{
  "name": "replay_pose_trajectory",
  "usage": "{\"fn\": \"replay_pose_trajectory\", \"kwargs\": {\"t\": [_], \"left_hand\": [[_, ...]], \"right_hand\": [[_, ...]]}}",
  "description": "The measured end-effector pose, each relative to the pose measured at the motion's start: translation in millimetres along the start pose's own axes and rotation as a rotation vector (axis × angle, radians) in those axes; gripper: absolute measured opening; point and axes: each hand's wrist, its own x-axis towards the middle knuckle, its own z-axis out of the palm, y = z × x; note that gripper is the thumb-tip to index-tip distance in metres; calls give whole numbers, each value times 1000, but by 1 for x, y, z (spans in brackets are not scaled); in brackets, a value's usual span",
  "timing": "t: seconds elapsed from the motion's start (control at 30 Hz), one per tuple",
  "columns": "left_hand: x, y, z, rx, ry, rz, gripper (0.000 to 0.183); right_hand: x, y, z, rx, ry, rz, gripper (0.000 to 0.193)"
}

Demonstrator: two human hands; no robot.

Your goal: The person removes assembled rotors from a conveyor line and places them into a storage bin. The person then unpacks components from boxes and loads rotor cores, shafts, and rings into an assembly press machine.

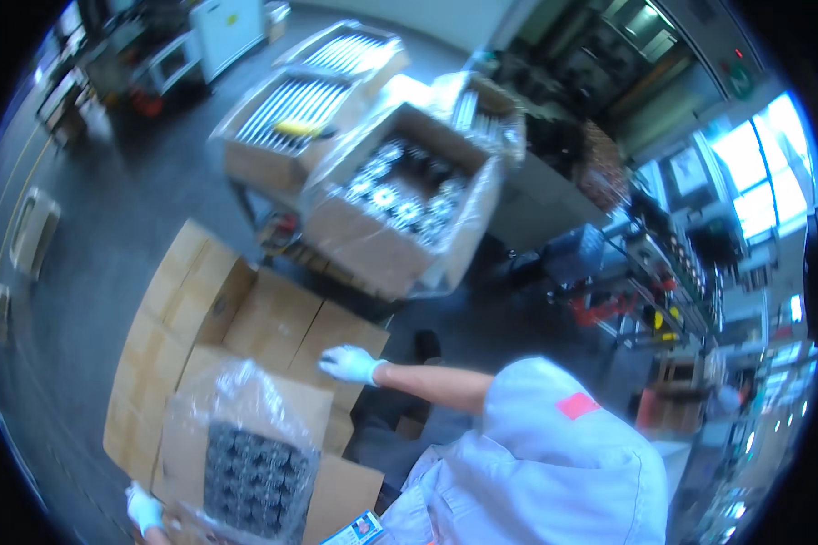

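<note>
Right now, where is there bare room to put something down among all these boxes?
Free: the flattened brown cardboard sheets left of the white-gloved hand, and the grey floor beyond. Crowded: the plastic-lined open carton of dark round parts and the raised cartons of metal parts.

Open cardboard box (245, 454) on floor, plastic liner bag (236, 391) folded back over rim, packed with dark round metal parts (254, 472) in rows; flaps spread outward, closed cartons (245, 309) just behind.
</note>
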Motion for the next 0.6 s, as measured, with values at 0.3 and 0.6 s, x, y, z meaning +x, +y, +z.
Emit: {"fn": "replay_pose_trajectory", "kwargs": {"t": [0.3, 0.6], "left_hand": [[-272, 555, -289, -1130, 56, 1047, 31], [-480, 1090, -302, -631, 270, 1996, 21]], "right_hand": [[-180, 169, -210, 323, 189, 35, 42], [-356, 361, -399, 775, 929, 378, 29]]}}
